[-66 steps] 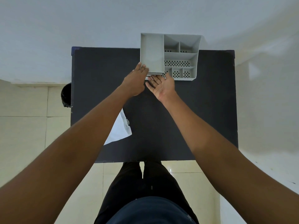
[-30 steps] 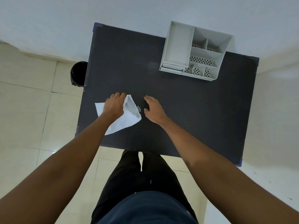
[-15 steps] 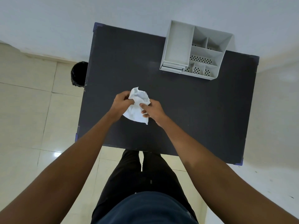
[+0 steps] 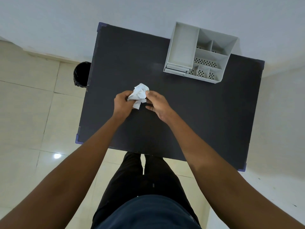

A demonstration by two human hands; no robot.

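Note:
A crumpled white paper (image 4: 139, 95) is held above the middle of the dark table (image 4: 206, 113). My left hand (image 4: 122, 103) grips its left side with curled fingers. My right hand (image 4: 156, 103) pinches its right side between thumb and fingers. The paper is bunched into a rough ball between both hands.
A grey plastic organizer (image 4: 200, 53) with several compartments stands at the table's back right, against the white wall. A black bin (image 4: 81, 74) sits on the tiled floor by the table's left edge. My legs are at the near edge.
The hands left the organizer, came to the flat white paper on the table, lifted it and crumpled it. Since half a second ago it is bunched tighter.

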